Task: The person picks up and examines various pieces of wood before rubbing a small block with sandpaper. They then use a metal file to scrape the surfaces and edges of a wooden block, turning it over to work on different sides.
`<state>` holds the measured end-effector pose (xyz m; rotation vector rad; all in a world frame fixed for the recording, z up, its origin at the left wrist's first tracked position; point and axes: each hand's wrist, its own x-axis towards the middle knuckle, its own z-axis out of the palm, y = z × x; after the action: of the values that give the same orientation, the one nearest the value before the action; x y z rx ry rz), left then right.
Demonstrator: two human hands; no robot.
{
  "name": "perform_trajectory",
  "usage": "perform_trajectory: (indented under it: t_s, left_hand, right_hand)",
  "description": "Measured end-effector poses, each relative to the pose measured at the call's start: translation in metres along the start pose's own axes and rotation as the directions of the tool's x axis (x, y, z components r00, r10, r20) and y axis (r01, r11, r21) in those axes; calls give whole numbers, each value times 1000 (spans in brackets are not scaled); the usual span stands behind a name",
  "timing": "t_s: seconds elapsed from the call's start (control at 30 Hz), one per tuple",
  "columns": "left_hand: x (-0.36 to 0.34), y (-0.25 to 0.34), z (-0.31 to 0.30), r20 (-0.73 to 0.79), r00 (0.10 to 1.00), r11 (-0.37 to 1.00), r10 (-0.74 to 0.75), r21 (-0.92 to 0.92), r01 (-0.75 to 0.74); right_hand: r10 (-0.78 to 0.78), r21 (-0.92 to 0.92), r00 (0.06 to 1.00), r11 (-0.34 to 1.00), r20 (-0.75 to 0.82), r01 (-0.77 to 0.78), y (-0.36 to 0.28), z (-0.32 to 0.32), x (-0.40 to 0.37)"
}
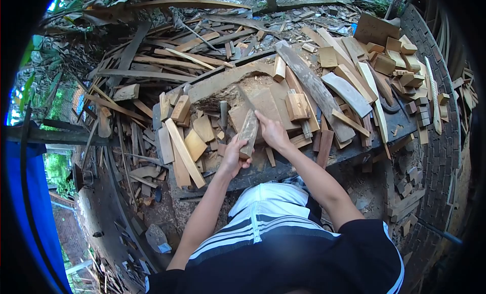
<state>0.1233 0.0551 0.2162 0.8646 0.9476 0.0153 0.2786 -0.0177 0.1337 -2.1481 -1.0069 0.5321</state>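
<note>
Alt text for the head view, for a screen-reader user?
From above: a person's left hand grips the lower end of a narrow wood block, right hand against its upper end, on a workbench littered with wood offcuts. Scrap timber is piled beyond.

1. We're outdoors, and soft, even daylight falls across the workbench (349, 153), a dark slab in the middle of the yard.
2. Beyond the workbench there's a sprawling heap of slats (167, 56), grey and brown planks lying every which way.
3. On the workbench's right end sit pale square offcuts (400, 61), piled loosely together.
4. Right of the workbench, brick paving (435, 142) curves past, with splinters scattered along it.
5. Left of the workbench and lower down is bare dirt ground (111, 203), littered with scraps.
6. Further left of the workbench hangs a blue tarp (35, 203). A weathered wooden rail (55, 136) crosses above it, with green foliage (55, 167) showing just behind.
</note>
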Motion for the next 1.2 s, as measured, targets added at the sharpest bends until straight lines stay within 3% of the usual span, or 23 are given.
perform_trajectory:
  t_s: [0.17,0.27,0.37,0.4,0.43,0.53,0.63,0.7,0.83,0.97,1.07,1.17,1.2]
  left_hand:
    - [1,-6,-2,7,1000,1000,6,9,-6]
    - [1,-9,-1,-2,1000,999,14,-39,-14]
    - [2,-4,1,3,999,999,32,-13,-32]
    - [2,-3,1,-1,1000,1000,28,6,-28]
    - [-1,-4,3,-9,1000,1000,15,19,-15]
    - [-1,-8,8,-19,1000,1000,3,15,-3]
    - [-3,-6,10,-35,999,1000,23,17,-23]
    - [0,-7,7,-13,1000,999,26,22,-25]
    - [-3,-5,11,-27,1000,1000,8,-7,-8]
    - [-1,-7,3,-12,1000,999,14,-34,-15]
    - [10,-16,-15,75,995,902,-72,-420,97]
    - [10,-16,-17,69,995,892,-70,-442,93]
    - [10,-15,-17,67,995,892,-69,-443,91]
  right_hand:
    - [-15,-38,976,999,216,24,-23,-40,-43]
    - [77,56,990,995,119,-84,-5,-23,-8]
    - [69,105,990,991,127,-83,0,-17,-6]
    - [-104,135,994,986,28,100,8,-10,-16]
    - [75,15,967,997,245,-81,-21,-37,-28]
    - [107,-12,961,994,256,-107,-18,-40,-24]
    - [88,98,991,990,99,-97,6,-8,-2]
    - [-27,136,998,990,49,20,11,-3,-9]
    - [91,-18,969,996,228,-89,-25,-43,-30]
    - [103,50,985,993,135,-110,6,-8,4]
    - [-17,67,992,998,124,9,3,-11,-14]
    - [54,-34,964,998,262,-47,-21,-37,-30]
    - [49,-46,971,998,234,-39,-14,-33,-23]
